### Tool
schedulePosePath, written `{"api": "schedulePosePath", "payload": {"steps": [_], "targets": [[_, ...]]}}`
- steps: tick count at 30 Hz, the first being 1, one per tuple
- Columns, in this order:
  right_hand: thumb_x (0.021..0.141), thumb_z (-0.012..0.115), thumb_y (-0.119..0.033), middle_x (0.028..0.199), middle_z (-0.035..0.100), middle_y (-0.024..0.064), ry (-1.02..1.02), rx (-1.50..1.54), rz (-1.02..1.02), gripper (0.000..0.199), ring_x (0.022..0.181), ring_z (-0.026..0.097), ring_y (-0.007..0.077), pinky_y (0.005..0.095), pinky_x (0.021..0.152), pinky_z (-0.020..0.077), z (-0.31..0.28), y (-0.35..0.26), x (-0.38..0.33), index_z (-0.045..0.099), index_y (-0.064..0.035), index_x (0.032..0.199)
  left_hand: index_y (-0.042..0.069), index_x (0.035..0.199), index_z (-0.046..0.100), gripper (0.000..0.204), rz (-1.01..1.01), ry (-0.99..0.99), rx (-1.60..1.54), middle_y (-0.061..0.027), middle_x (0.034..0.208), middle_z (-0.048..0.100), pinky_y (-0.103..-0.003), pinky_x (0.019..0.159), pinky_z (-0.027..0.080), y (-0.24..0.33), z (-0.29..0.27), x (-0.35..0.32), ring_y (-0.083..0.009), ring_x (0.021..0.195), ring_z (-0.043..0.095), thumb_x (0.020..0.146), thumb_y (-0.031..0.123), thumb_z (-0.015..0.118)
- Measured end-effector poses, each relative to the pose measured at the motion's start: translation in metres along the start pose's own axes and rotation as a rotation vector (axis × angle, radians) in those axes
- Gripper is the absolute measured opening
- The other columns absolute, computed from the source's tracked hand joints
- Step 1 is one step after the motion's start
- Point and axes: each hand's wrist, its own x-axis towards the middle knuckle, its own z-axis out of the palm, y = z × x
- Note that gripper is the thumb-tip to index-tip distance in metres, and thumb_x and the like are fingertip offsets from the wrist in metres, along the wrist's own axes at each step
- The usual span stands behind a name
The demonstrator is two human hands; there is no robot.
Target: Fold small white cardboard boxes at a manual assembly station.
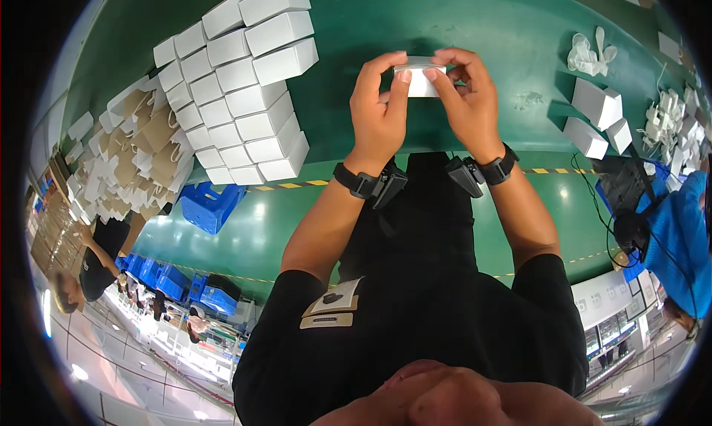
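Between my two hands is a small white box [423,86], held over the green table [356,25]. My left hand [380,100] grips its left end, thumb on the near face and index finger along the top edge. On the right end, my right hand [470,96] has its thumb pressed to the front and fingers curled over the far edge. The box's far side is hidden by my fingers. To the left of my left hand rises a stacked block of several white boxes [241,77].
Left of the stack lies a heap of white and brown flattened cartons [141,137]. Loose white boxes [595,103] and a clump of white cords [591,55] are on the right. A blue bin [211,205] stands beyond the striped edge. A person in blue [678,240] is at far right.
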Motion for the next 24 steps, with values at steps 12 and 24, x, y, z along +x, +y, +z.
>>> {"api": "schedulePosePath", "payload": {"steps": [12,24], "targets": [[0.096,0.073,-0.007,0.11,0.063,0.0006,-0.049,0.236,0.071,0.02,0.081,0.052,0.0062,0.0228,0.071,0.0492,0.004,0.022,-0.004,0.066,-0.0031,0.115,-0.001,0.103,0.069,0.014,-0.221,-0.083,-0.324,-0.0092,0.103,0.072,-0.031,0.095,0.049,-0.007,-0.011,0.016,-0.0174,0.104,0.066,0.097,0.011,0.07],[0.092,0.079,-0.015,0.077,0.05,-0.008,0.111,0.095,0.119,0.019,0.066,0.039,0.0019,0.0218,0.057,0.0312,0.021,0.008,-0.006,0.065,-0.0074,0.103,-0.001,0.101,0.07,0.015,-0.313,-0.075,-0.336,-0.0084,0.103,0.072,-0.03,0.084,0.05,-0.001,-0.011,0.017,-0.0156,0.094,0.065,0.094,0.012,0.07]]}}
